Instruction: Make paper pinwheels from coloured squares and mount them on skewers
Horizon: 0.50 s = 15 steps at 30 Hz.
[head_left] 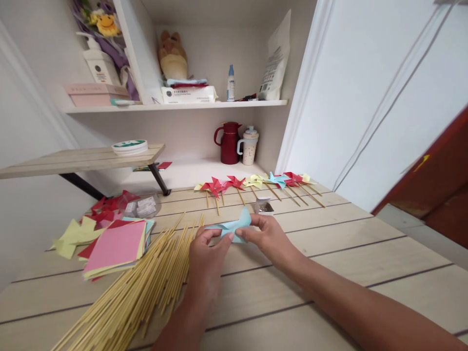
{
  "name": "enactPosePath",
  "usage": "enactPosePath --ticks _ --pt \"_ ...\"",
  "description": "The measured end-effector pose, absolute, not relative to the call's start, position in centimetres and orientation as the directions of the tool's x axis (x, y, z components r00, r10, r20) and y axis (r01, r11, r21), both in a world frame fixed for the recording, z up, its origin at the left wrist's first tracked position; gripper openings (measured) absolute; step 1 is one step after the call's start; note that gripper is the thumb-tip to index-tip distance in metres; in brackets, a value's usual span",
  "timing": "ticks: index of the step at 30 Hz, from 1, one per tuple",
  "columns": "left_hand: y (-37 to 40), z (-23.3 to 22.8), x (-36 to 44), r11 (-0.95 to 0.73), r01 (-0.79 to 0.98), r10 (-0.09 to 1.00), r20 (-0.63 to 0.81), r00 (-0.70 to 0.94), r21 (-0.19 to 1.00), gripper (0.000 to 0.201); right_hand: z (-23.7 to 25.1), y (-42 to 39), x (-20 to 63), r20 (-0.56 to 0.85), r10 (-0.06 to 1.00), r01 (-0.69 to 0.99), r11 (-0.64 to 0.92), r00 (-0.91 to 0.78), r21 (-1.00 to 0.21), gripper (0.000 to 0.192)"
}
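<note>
our forearms lowest in view; left hand (209, 248) and right hand (263, 235) both pinch blue paper (231, 227) just above table (329, 273), its long axis left-right between us. sticks (146, 287) nearer left hand.

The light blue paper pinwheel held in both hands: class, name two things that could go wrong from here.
1. Both hands, left and right, pinch the light blue paper pinwheel by its folded points; a hard tug could tear or unfold it.
2. The loose pile of bamboo sticks lies right beside the left forearm; a nudge might scatter them across the table.
</note>
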State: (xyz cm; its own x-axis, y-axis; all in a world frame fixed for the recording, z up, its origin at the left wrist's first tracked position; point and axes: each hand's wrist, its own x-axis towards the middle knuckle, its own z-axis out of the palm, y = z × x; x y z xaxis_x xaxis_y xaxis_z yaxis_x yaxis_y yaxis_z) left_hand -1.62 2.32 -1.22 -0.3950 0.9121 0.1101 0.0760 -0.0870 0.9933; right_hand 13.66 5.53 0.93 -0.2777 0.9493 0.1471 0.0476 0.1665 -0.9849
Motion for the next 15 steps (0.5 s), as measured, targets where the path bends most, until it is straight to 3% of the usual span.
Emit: enactPosePath --ticks 15 --pt "1.4 0.4 -1.2 -0.027 0.076 0.920 0.054 -0.388 0.997 0.012 1.2 5.2 13.2 0.106 0.957 0.076 0.130 -0.269 -0.989 0.016"
